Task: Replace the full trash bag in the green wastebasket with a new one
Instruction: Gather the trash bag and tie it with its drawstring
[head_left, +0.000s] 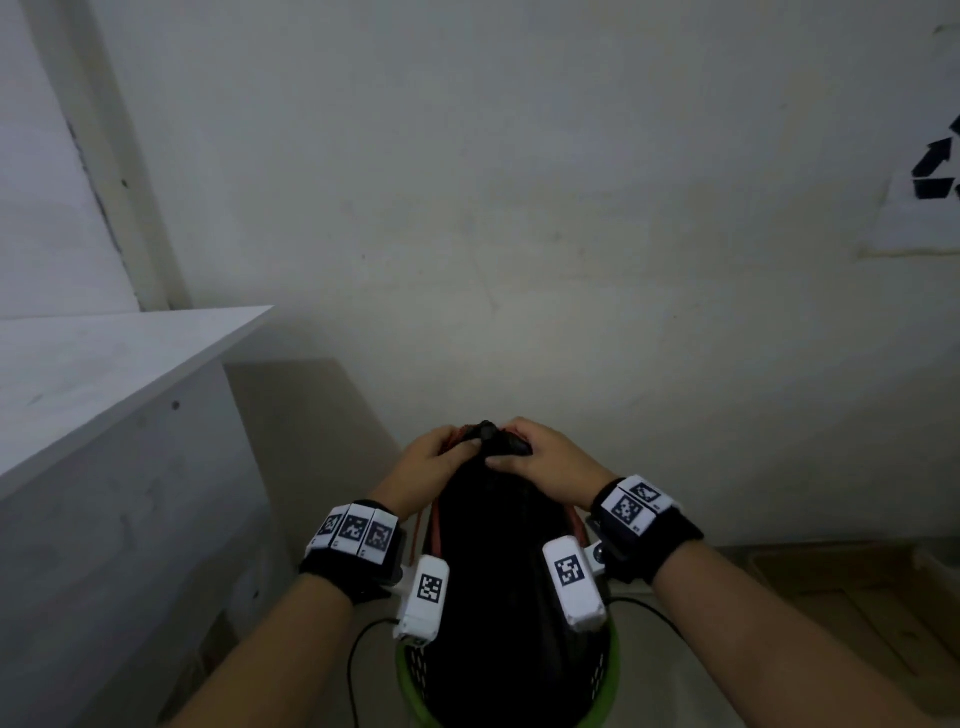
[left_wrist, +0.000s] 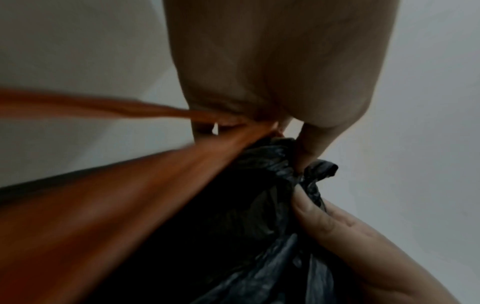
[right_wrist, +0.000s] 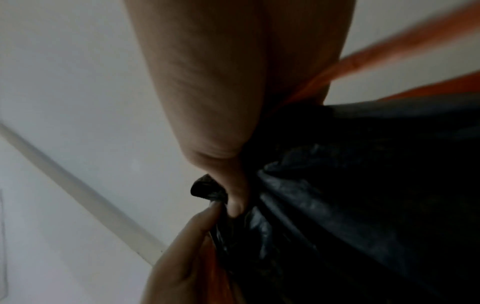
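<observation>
The black trash bag (head_left: 498, 587) stands in the green wastebasket (head_left: 613, 670), its gathered neck (head_left: 488, 436) raised above the rim and held between both hands. The left hand (head_left: 434, 457) pinches the neck from its own side, fingers curled and clamped on the plastic; the right hand (head_left: 540, 460) does the same from the opposite side, thumb laid across the bunched film just below the knot. The head view alone shows the wastebasket, whose perforated wall appears below the wrists, and the orange drawstring (head_left: 435, 525) running down along the bag beneath the left fingers, with a second orange run under the right wrist. The left wrist view shows what the head view hides: the orange drawstring (left_wrist: 124, 185) passes under the left fingers and converges at the neck (left_wrist: 275, 160), where the right thumb (left_wrist: 311, 209) presses against crumpled black film directly below the left fingertips. The right wrist view shows the same junction from the other side: the right thumb and the left thumb (right_wrist: 197, 230) meet tip to tip on the neck (right_wrist: 205, 189), with orange drawstring (right_wrist: 389, 47) leading away behind the right fingers. Left of the fingers stands a white cabinet (head_left: 104, 415). On the wall, up and right of the fingers, a paper sheet (head_left: 924, 208) carries black recycling-type arrows; no text is legible. Both wrist bands (head_left: 358, 530) carry square black-and-white coded markers, unreadable as writing.
</observation>
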